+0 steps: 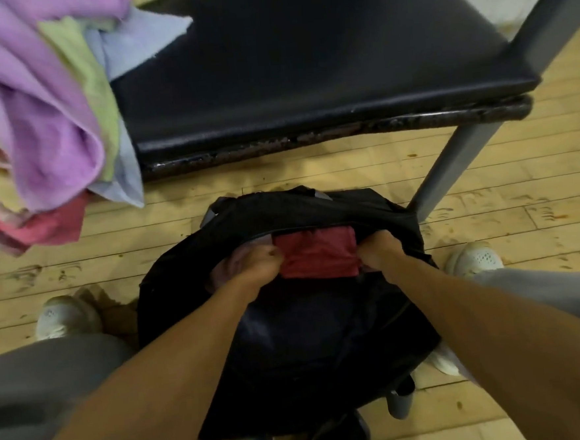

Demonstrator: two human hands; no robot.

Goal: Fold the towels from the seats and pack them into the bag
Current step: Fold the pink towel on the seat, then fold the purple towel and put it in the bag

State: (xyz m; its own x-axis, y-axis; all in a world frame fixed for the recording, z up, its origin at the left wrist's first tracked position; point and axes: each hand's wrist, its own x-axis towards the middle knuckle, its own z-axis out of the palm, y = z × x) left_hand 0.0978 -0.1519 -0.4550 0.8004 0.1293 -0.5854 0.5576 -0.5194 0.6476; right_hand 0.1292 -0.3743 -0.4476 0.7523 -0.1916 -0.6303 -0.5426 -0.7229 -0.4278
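here both hands grip the red towel's edges inside the bag.

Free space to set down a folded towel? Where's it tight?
Free: the black chair seat, bare from the towel pile on its left to its right edge; also the wood floor strip between the seat's front edge and the bag. Crowded: the bag mouth, filled by the red towel with the left hand and right hand gripping its ends.

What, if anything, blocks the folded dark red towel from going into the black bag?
Nothing visible. The left hand and right hand grip the folded dark red towel in the open mouth of the black fabric bag; its far flap arches clear above.
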